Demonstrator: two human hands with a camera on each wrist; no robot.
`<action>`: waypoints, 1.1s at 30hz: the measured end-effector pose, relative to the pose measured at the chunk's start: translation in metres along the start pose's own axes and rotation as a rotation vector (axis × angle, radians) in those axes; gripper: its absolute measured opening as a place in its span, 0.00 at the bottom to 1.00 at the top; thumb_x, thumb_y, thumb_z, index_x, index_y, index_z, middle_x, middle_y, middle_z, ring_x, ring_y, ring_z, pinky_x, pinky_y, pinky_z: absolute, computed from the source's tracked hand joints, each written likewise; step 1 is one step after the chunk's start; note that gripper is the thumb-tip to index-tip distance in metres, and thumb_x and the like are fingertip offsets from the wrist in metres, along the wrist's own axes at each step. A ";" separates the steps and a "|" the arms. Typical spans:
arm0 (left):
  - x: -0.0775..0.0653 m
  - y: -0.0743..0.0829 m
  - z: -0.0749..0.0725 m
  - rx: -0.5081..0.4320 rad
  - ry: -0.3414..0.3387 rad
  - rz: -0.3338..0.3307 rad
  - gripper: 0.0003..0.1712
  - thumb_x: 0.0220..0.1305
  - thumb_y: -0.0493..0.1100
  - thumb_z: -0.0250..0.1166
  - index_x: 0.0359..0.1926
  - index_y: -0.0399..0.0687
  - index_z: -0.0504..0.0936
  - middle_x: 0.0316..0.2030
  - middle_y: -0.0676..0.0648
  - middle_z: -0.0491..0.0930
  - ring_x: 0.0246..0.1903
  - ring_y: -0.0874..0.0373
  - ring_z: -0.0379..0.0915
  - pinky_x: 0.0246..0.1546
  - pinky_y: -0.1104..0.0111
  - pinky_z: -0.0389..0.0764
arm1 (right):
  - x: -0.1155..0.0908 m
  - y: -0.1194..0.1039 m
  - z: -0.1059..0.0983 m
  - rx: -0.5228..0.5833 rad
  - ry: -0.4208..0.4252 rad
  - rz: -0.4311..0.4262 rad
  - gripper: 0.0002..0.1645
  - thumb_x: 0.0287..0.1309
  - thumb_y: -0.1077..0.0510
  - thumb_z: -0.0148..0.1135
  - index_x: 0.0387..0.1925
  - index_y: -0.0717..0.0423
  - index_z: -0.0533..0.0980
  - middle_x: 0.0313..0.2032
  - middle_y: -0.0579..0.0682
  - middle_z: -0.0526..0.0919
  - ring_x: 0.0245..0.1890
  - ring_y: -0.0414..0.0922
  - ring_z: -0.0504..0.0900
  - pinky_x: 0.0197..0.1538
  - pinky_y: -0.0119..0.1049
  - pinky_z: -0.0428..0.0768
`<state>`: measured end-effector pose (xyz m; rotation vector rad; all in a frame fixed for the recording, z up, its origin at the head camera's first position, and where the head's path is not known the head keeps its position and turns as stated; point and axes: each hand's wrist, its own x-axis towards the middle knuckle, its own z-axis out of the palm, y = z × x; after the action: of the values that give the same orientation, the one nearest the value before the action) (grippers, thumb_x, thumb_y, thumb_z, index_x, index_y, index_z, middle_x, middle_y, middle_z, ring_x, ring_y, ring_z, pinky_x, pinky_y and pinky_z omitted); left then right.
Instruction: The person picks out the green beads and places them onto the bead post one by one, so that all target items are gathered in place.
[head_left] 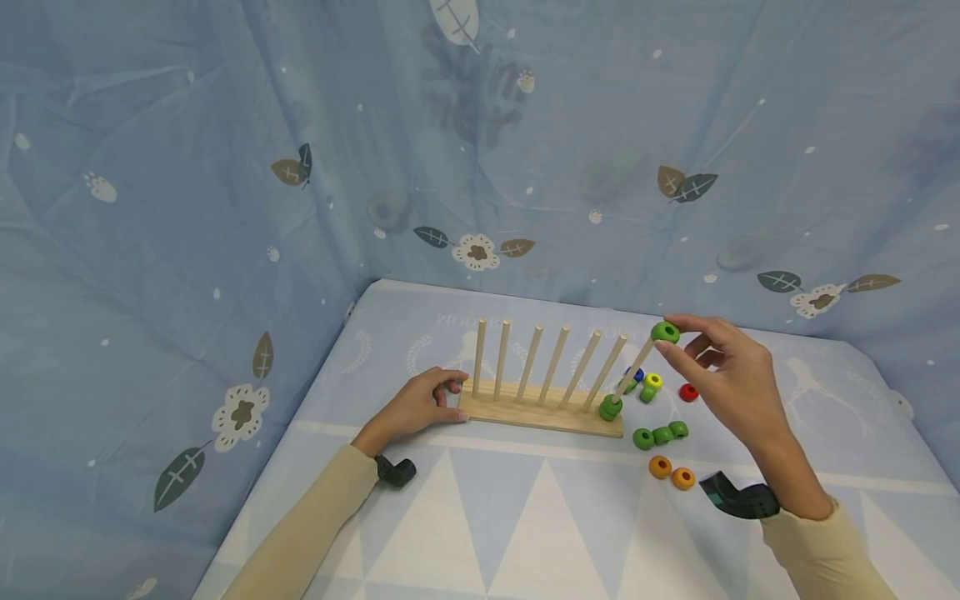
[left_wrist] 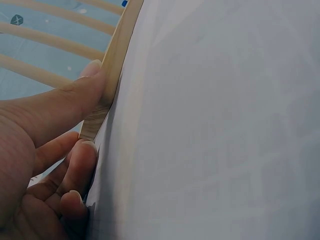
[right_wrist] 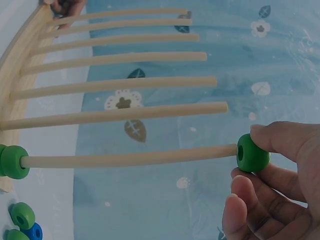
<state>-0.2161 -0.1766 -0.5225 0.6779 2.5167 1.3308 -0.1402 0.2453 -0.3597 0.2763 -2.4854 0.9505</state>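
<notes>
A wooden peg rack (head_left: 540, 415) with several upright pegs stands on the table. My left hand (head_left: 416, 404) grips its left end, thumb on the front edge and fingers behind. Between thumb and forefinger, my right hand (head_left: 731, 371) pinches a green bead (right_wrist: 254, 153). In the right wrist view the bead's hole faces the tip of the rightmost peg (right_wrist: 130, 159), right at its end. Two green beads (head_left: 611, 407) sit stacked at the bottom of that same peg. The other pegs carry no beads.
Three green beads (head_left: 662, 435) lie right of the rack, with two orange beads (head_left: 671, 472) nearer me. Behind them are a yellow bead (head_left: 653, 381), a blue bead (head_left: 637, 374), more green ones and a red bead (head_left: 688, 392). A patterned cloth wall (head_left: 570, 208) rises behind.
</notes>
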 end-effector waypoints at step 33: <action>-0.001 0.003 -0.001 0.009 0.000 0.003 0.39 0.58 0.48 0.80 0.69 0.46 0.76 0.47 0.47 0.78 0.33 0.58 0.73 0.41 0.64 0.76 | 0.001 0.003 0.006 0.021 -0.061 -0.050 0.26 0.62 0.61 0.74 0.61 0.54 0.81 0.47 0.51 0.83 0.32 0.33 0.76 0.36 0.17 0.75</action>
<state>-0.2149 -0.1763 -0.5200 0.6829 2.5242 1.3218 -0.1441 0.2440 -0.3649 0.3778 -2.5130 0.9620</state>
